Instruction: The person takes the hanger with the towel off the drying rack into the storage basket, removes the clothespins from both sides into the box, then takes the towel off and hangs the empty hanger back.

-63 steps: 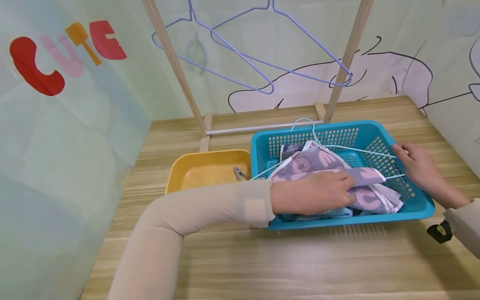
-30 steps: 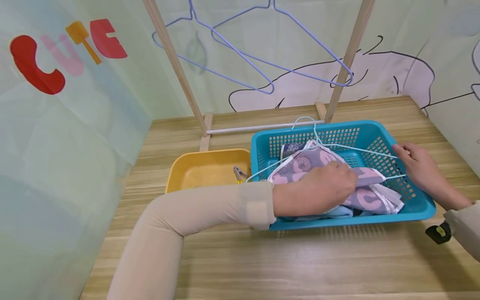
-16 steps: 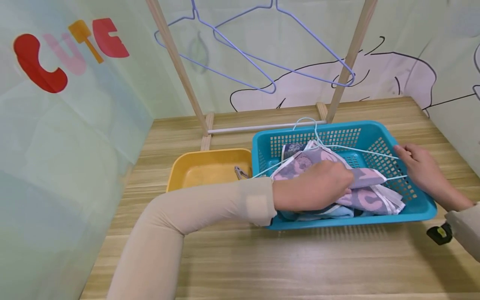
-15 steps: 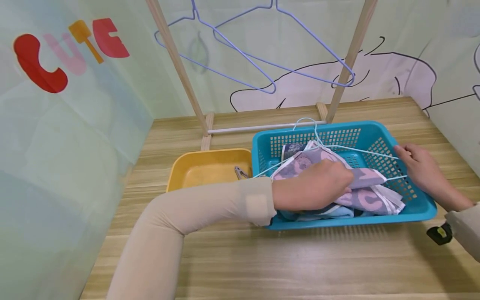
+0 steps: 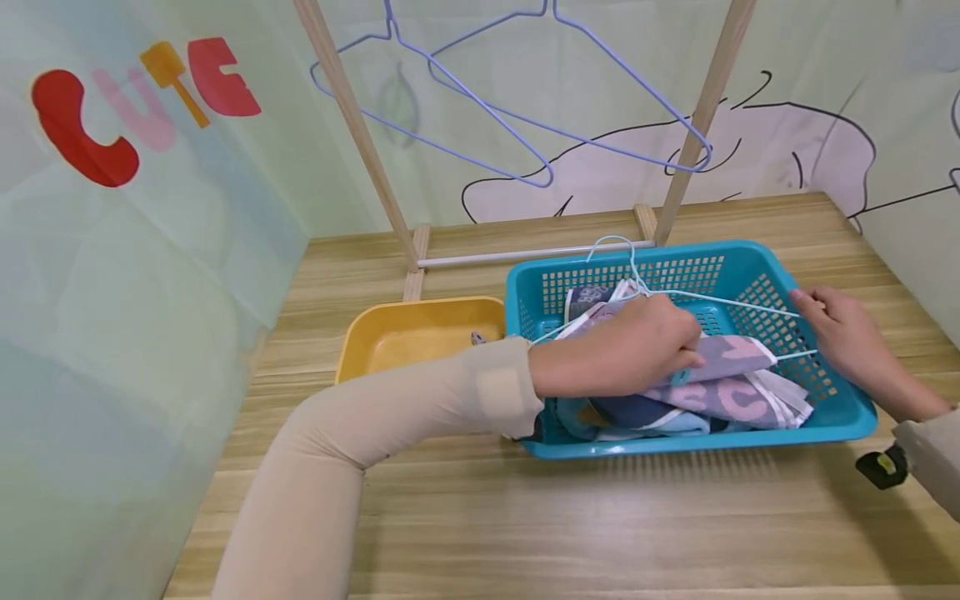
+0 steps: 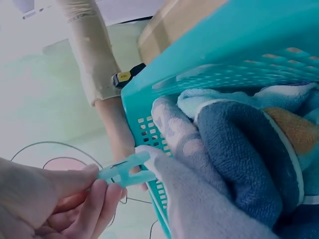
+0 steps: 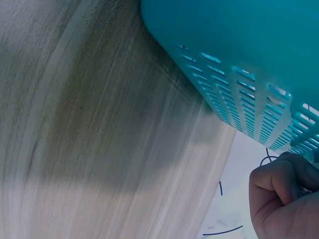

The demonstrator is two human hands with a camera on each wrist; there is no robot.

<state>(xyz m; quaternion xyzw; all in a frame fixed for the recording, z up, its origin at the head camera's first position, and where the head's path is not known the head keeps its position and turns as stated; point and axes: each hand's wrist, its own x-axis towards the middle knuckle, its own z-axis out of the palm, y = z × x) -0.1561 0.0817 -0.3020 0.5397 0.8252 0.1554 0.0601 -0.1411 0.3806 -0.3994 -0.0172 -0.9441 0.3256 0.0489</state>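
My left hand (image 5: 626,346) pinches a teal clothespin (image 6: 127,169) between thumb and fingers. The clothespin's tip meets the edge of a grey-and-pink towel (image 5: 738,400), which is draped over the lower bar of a mint-green hanger (image 5: 723,302). Hanger and towel lie in a blue plastic basket (image 5: 851,421). Beside the basket's right rim, my right hand (image 5: 847,337) has curled fingers around the hanger's right end. Part of the towel is hidden under the left hand. Below lie a dark blue towel (image 6: 244,154) and a light blue cloth (image 5: 678,425).
A yellow basin (image 5: 408,321) stands left of the basket, with a small grey clip (image 5: 477,338) partly hidden by the left sleeve. Behind, a wooden rack (image 5: 360,125) carries two purple hangers (image 5: 472,96). Patterned sheets (image 5: 150,292) enclose the wood-grain surface (image 5: 637,533).
My left hand has moved slightly up and back along the towel, and the teal clothespin now shows at the towel's fold. My right hand keeps its hold at the basket's right side.
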